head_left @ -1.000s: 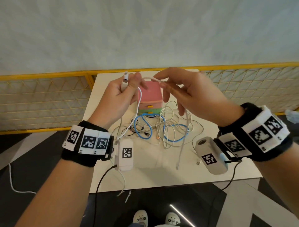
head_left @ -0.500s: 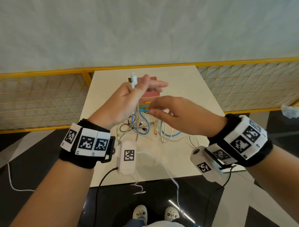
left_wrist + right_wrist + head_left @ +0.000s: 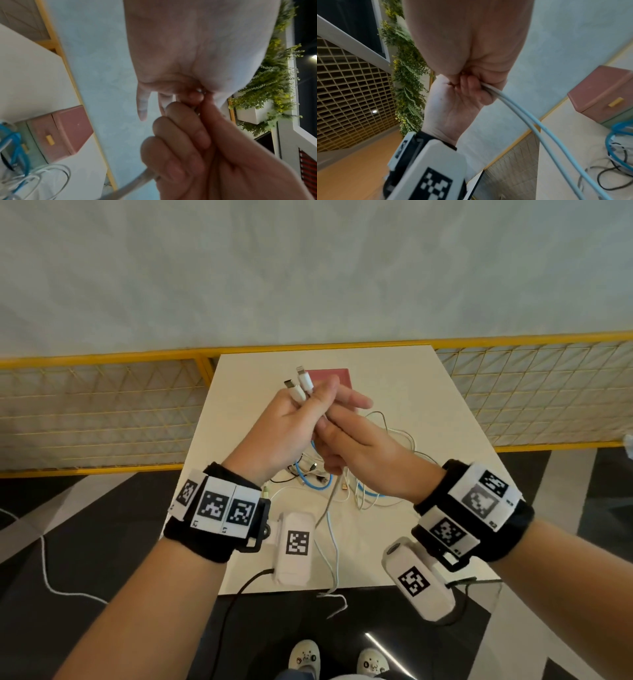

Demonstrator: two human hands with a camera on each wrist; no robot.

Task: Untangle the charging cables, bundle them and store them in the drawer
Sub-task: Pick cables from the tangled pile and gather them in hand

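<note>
Sitting shut (pink) behind cables (image 3: 373, 474): drawer (image 3: 329, 375).

**Hands meet above the tangle, drawers behind**

The left hand (image 3: 284, 433) and right hand (image 3: 359, 450) touch above the pale square table (image 3: 428, 412). The tangled pile of thin charging cables (image 3: 342, 491) lies beneath them, in front of the small pink-topped drawer box (image 3: 329, 374). A doubled white cable (image 3: 327, 529) hangs from both hands over the near table edge.

yellow mesh fence (image 3: 102, 412), grey wall (image 3: 308, 268), leafy greenery (image 3: 406, 75), white shoes (image 3: 339, 660)
</note>
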